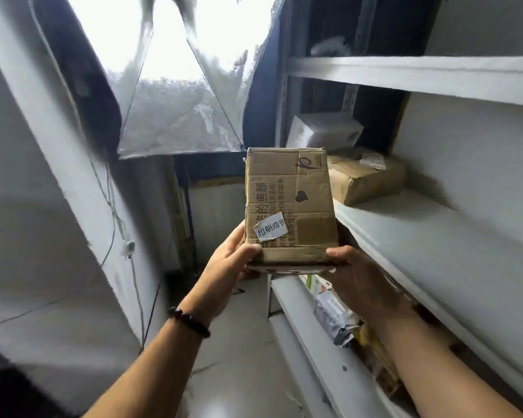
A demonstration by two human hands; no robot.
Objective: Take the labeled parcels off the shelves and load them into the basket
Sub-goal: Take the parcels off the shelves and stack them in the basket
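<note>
Head view: on the left a thin cable hangs down the white wall, and a clear plastic sheet droops below the bright window. The left grip, a bare hand with a beaded bracelet at the wrist, clasps the near left corner of a cardboard box, thumb on top. The box is held in the air just off the front edge of the middle shelf, and its white sticker label faces up. The right grip clasps the near right corner, its fingers hidden beneath.

The step in hand looks like carrying the box to the basket, which is out of view. It would go best with the box level, drawn back toward the body and then lowered. Open room lies to the left and below, over the floor. On the right, the shelf's front edge and a grey mailer bag on the lower shelf crowd the forearm. A brown parcel and a white box sit at the shelf's left end.
</note>
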